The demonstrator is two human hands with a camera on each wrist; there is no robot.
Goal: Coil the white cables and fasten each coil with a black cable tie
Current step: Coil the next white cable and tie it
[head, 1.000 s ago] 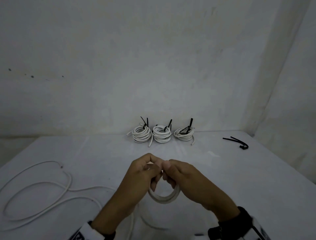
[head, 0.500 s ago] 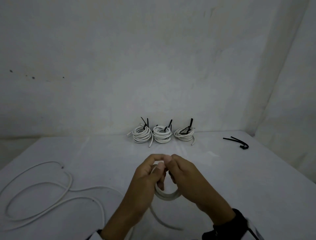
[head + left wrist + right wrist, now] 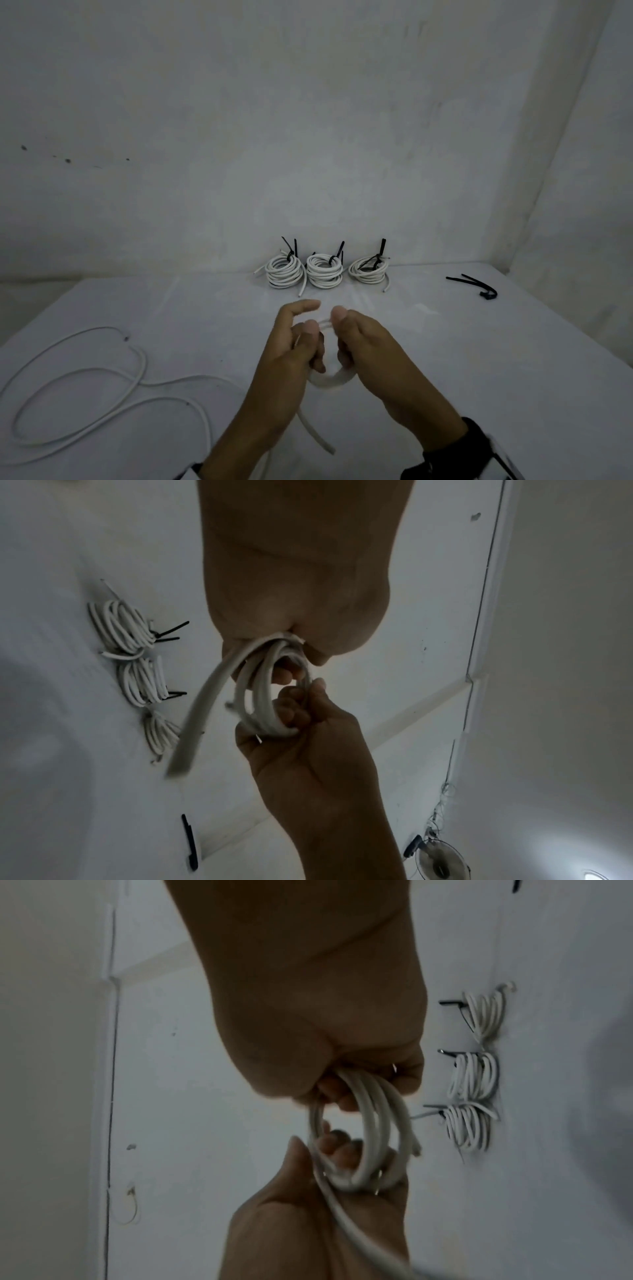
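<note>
Cable (image 3: pixel 331 379) loops sit in both hands over the table (image 3: pixel 479 359): left hand (image 3: pixel 294 349) and right hand (image 3: pixel 368 346) each curl fingers round one coil. One loose cable (image 3: pixel 137 373) lies at nine o'clock. Three tied coils (image 3: pixel 324 270) wait at twelve by the wall (image 3: pixel 308 120). Spare ties (image 3: pixel 478 285) lie at two.
</note>
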